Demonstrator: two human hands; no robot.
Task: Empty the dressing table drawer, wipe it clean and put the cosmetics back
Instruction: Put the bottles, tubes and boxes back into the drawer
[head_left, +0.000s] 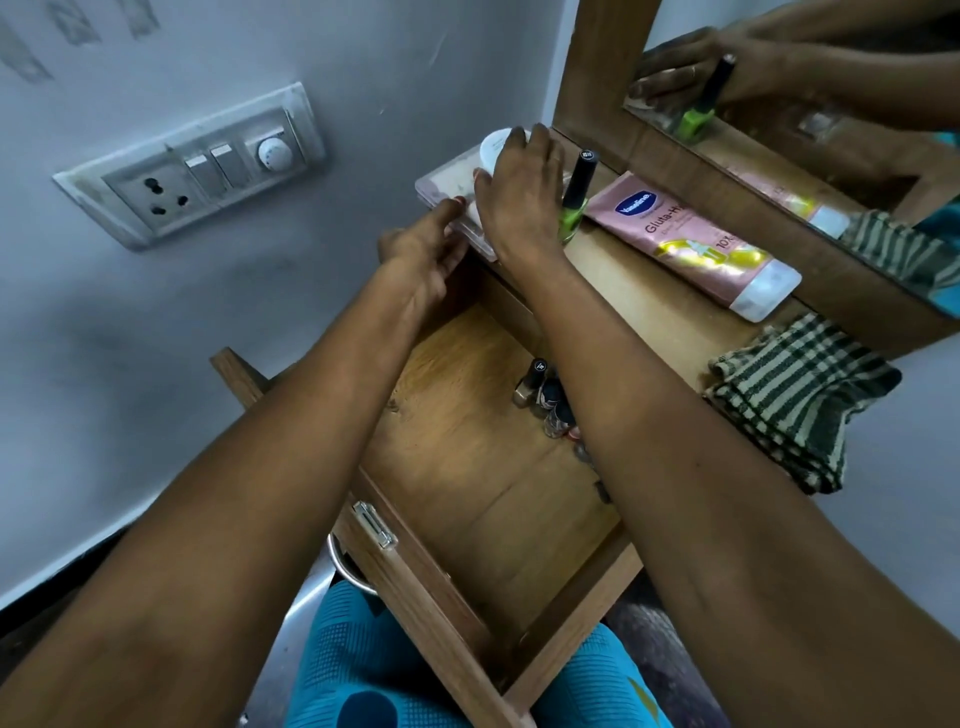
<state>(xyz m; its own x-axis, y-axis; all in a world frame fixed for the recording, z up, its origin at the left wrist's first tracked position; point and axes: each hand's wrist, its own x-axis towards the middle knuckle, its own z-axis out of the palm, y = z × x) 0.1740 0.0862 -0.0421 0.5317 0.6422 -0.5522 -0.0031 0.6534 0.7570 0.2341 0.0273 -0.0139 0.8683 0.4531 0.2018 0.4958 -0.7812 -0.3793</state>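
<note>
Her right hand (519, 192) is draped over a white jar (493, 145), fingers curled down around it, and the jar sits on a flat clear case (441, 182) under her palm. Her left hand (421, 244) has its fingertips on the case's near edge, though I cannot tell whether they grip it. A green nail polish bottle (574, 208) stands just right of her right fingers, while the open drawer (467, 467) below her wrists holds small bottles (550, 400) along its right side.
</note>
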